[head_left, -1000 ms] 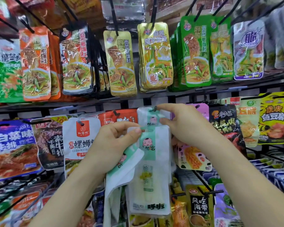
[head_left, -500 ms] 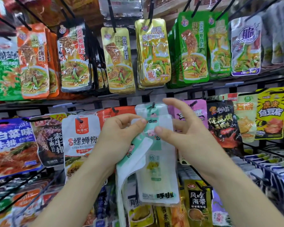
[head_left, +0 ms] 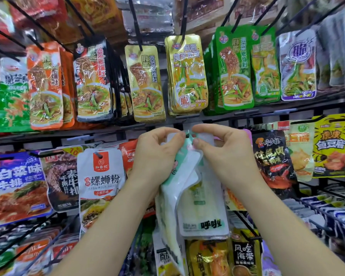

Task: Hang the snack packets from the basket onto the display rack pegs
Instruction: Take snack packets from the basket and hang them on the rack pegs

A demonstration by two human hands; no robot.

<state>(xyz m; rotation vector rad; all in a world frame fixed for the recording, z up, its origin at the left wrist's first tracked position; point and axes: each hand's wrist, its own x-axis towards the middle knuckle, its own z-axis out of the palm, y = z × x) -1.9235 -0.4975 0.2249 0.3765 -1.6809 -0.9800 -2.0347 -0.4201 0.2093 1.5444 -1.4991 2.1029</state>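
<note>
Both my hands are raised at the middle row of the display rack (head_left: 247, 116). My left hand (head_left: 155, 154) grips a small bundle of white and mint-green snack packets (head_left: 175, 196) near their tops. My right hand (head_left: 225, 154) pinches the top edge of the front white packet (head_left: 203, 212) between thumb and forefinger, at the tip of a black peg (head_left: 186, 132). The packet's hang hole is hidden by my fingers. The packets droop below my hands. No basket is in view.
Rows of hanging snack packets fill the rack: yellow (head_left: 187, 76), green (head_left: 234, 72) and black (head_left: 93, 80) ones above, a white packet (head_left: 101, 180) to the left, a black one (head_left: 273, 158) to the right. Black pegs stick out toward me on every row.
Both hands rose to the peg tip and came closer together. My right hand went from spread fingers to pinching the front packet's top. The camera moved nearer the rack.
</note>
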